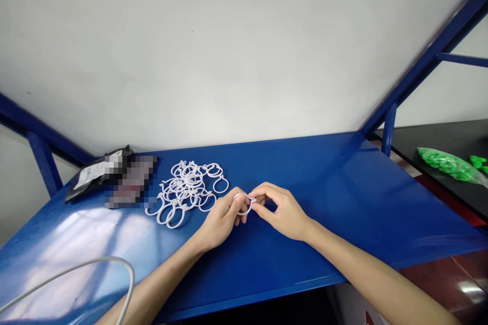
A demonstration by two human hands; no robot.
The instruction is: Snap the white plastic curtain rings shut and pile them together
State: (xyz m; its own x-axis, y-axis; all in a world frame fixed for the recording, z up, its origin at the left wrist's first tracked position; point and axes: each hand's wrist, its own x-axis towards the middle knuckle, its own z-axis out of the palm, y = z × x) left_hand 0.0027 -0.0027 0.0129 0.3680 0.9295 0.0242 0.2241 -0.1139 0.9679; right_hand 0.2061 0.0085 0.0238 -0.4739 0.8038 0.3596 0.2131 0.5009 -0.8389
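Left hand (223, 216) grips a white ring (250, 206) over the blue table (324, 172); right hand (284, 210) pinches the ring's right side, thumb and index finger. Pile of similar rings (186, 188) just left, farther back. Far left: black labelled packet (91, 176). Near left: pale cable (131, 279). Right: bag of green pieces (446, 163) on black table (457, 137).

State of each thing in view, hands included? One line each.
Left hand, closed on white ring
Right hand, pinching same ring
White ring, held, fastening unclear
Ring pile, loose, overlapping on blue table
Black package, lying on table, seal unclear
Pixelated item, beside package, details obscured
Bag of green pieces, lying down, closure unclear
White cable, curved
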